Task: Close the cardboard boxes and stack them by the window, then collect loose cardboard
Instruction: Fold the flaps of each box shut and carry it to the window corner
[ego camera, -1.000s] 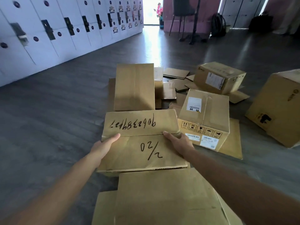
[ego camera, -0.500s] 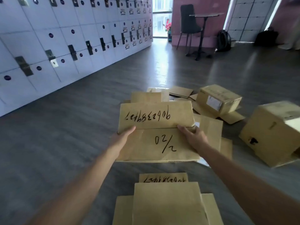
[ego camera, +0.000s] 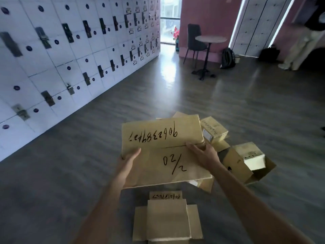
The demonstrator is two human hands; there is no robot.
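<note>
I carry a closed cardboard box (ego camera: 163, 152) with handwritten numbers and "02/2" on its top, lifted well off the floor. My left hand (ego camera: 129, 162) grips its left edge, thumb on top. My right hand (ego camera: 202, 154) grips its right edge at the flap seam. Below it on the floor lies another box (ego camera: 167, 219) with its flaps spread. To the right sit a small closed box (ego camera: 213, 131) and a larger tipped box (ego camera: 246, 162) with an open side. Loose cardboard (ego camera: 222, 146) lies between them. The window (ego camera: 169, 20) is far down the corridor.
White lockers (ego camera: 70, 55) line the left wall. A round table (ego camera: 210, 40) with a dark chair (ego camera: 194, 39) stands far ahead by the pink wall, and a backpack (ego camera: 227, 58) leans beside it. A person's legs (ego camera: 297, 50) show at the far right. Grey floor stretches toward the window.
The box has risen from the floor in both hands. The view has lifted, so the other boxes now sit lower and farther below me.
</note>
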